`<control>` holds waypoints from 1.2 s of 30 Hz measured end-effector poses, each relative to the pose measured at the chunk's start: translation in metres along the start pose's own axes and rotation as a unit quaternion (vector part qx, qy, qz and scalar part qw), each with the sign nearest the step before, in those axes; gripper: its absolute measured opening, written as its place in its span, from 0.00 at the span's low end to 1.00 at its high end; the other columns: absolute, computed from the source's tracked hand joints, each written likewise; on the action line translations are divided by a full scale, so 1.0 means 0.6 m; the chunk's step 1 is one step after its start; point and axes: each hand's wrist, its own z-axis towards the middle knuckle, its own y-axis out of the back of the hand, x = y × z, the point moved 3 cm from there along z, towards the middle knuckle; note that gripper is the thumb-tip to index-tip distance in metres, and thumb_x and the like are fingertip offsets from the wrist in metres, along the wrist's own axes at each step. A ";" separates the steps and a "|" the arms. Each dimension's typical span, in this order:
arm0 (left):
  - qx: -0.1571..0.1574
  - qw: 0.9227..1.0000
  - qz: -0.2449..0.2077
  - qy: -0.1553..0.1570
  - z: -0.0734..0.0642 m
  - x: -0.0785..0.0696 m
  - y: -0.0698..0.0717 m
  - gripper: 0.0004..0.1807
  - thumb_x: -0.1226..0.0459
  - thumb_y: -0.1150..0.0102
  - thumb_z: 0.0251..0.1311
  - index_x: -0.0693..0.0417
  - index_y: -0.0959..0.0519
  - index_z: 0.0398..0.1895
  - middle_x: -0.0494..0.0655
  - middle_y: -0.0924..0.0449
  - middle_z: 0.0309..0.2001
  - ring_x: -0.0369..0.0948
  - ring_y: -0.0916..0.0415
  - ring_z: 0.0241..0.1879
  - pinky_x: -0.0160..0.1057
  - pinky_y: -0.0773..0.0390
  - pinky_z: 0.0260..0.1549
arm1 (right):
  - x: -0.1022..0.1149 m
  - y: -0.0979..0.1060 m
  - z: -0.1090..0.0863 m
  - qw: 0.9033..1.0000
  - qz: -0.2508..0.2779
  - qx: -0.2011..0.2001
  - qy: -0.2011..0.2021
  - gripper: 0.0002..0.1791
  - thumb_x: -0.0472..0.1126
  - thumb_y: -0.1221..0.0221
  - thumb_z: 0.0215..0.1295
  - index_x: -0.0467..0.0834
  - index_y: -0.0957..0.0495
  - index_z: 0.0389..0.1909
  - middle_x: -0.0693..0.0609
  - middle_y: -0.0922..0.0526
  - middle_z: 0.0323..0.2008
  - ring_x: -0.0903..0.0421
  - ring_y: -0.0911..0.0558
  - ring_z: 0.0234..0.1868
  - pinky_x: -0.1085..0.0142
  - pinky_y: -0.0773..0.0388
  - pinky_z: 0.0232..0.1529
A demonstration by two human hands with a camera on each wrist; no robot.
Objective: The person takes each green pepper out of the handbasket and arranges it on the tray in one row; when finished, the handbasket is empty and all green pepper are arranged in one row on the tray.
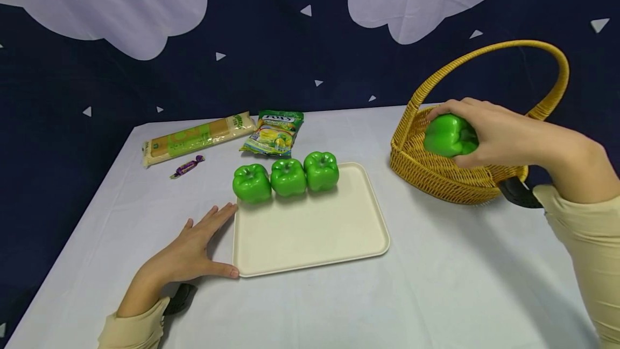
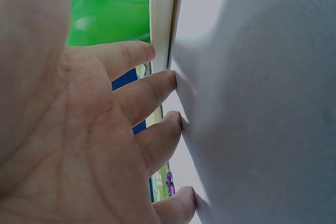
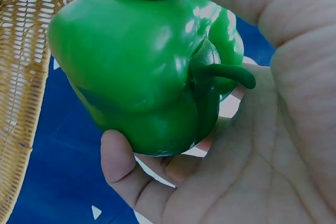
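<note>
My right hand (image 1: 504, 131) grips a green bell pepper (image 1: 449, 136) above the wicker basket (image 1: 436, 190). In the right wrist view the pepper (image 3: 142, 72) sits between thumb and fingers, its stem toward the palm. At the left edge of the cream tray (image 1: 315, 236), my left hand (image 1: 189, 252) rests with fingers spread, thumb at the near corner and fingertips at the rim. Three more green bell peppers (image 1: 288, 178) stand in a row along the tray's far side, the leftmost over its corner. In the left wrist view, the fingers (image 2: 149, 95) are nearly straight.
Behind the tray lie a green snack bag (image 1: 275, 133) and a long pack of noodles (image 1: 198, 138). A purple wrapped candy (image 1: 187, 167) is in front of the noodles. The basket's tall arched handle (image 1: 489, 53) rises behind my right hand. A dark patterned cloth (image 1: 271, 31) hangs behind the table.
</note>
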 end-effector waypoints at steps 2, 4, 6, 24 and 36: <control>0.000 1.000 0.000 0.000 0.000 0.000 0.000 0.75 0.34 0.15 0.34 0.48 0.44 0.87 0.62 0.44 0.85 0.71 0.54 0.84 0.88 0.59 0.69 | 0.008 0.000 0.004 1.000 0.005 -0.001 0.008 0.50 0.36 0.18 0.50 0.51 0.32 0.74 0.38 0.23 0.60 0.43 0.22 0.52 0.56 0.20 0.42; -0.001 1.000 -0.001 0.000 0.000 0.000 -0.001 0.75 0.33 0.15 0.34 0.47 0.44 0.87 0.62 0.44 0.85 0.71 0.54 0.84 0.88 0.59 0.69 | 0.016 0.000 0.009 1.000 0.013 0.000 0.015 0.51 0.35 0.19 0.51 0.49 0.34 0.75 0.39 0.23 0.61 0.44 0.22 0.52 0.59 0.20 0.43; -0.001 1.000 -0.001 0.000 0.000 0.000 -0.001 0.75 0.33 0.15 0.34 0.47 0.44 0.87 0.61 0.44 0.85 0.71 0.54 0.84 0.88 0.59 0.69 | 0.024 -0.001 0.014 1.000 0.019 0.003 0.020 0.52 0.35 0.19 0.51 0.47 0.36 0.76 0.41 0.22 0.62 0.46 0.21 0.52 0.63 0.21 0.43; 0.001 1.000 0.001 0.002 0.000 0.002 -0.003 0.76 0.33 0.15 0.34 0.47 0.45 0.88 0.61 0.44 0.85 0.70 0.55 0.85 0.88 0.59 0.69 | 0.100 -0.041 0.079 0.995 0.040 0.029 0.088 0.44 0.42 0.21 0.54 0.48 0.28 0.74 0.41 0.24 0.61 0.47 0.21 0.54 0.50 0.18 0.54; 0.000 1.000 0.005 0.000 0.001 0.000 -0.001 0.76 0.33 0.15 0.34 0.49 0.45 0.87 0.61 0.44 0.85 0.70 0.54 0.84 0.88 0.59 0.69 | 0.116 -0.096 0.139 0.987 0.070 0.085 0.113 0.41 0.40 0.24 0.58 0.43 0.29 0.72 0.47 0.17 0.57 0.50 0.19 0.55 0.51 0.20 0.61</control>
